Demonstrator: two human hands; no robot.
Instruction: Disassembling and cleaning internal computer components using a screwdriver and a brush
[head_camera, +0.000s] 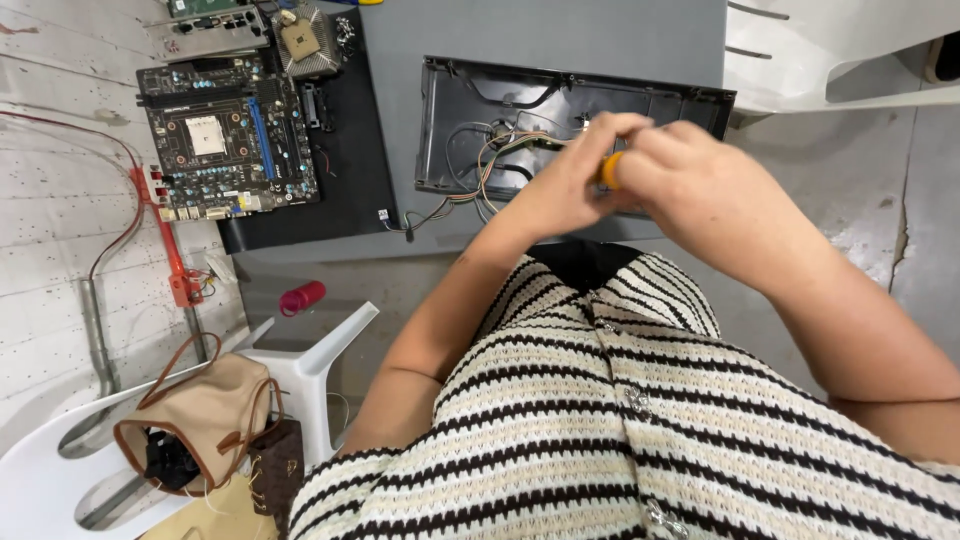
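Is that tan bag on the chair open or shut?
Open: the tan bag gapes at the top, showing dark contents inside, on the white chair.

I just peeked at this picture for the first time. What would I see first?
First, two hands meeting in the middle: the left hand and right hand grip an orange-handled tool over an open black case panel full of wires. At upper left lies a black circuit board; at lower left, a tan bag sits on a white chair.
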